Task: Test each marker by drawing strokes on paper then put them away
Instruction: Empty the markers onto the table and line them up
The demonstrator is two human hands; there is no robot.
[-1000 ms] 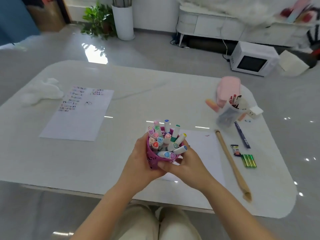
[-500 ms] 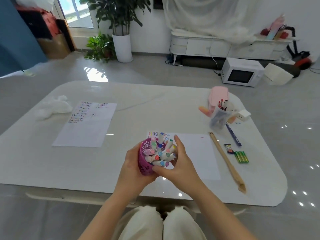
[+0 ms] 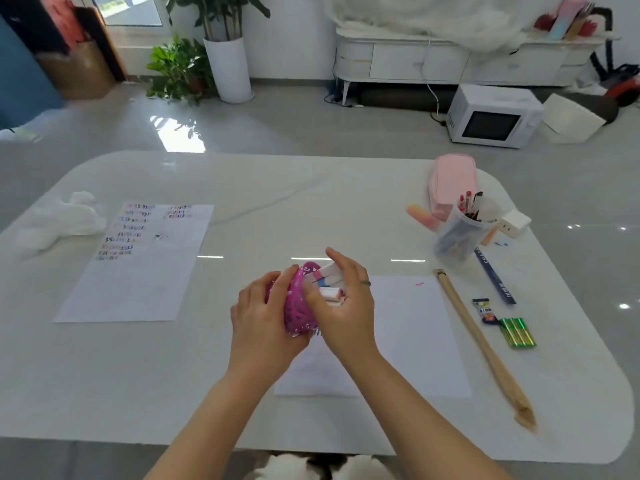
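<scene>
Near the middle of the table's (image 3: 207,382) near edge, the left hand (image 3: 263,317) grips a magenta openwork cup (image 3: 297,308), tipped rightward. White-barrelled markers (image 3: 329,276) with coloured bands stick out, and the right hand (image 3: 346,306) curls round them.

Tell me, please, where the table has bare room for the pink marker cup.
The white table lies bare in its far middle, between the stroke-covered paper sheet and the pink pencil case, and along the near left edge. The right side is crowded: clear plastic pen cup, long wooden stick, green pack.
</scene>
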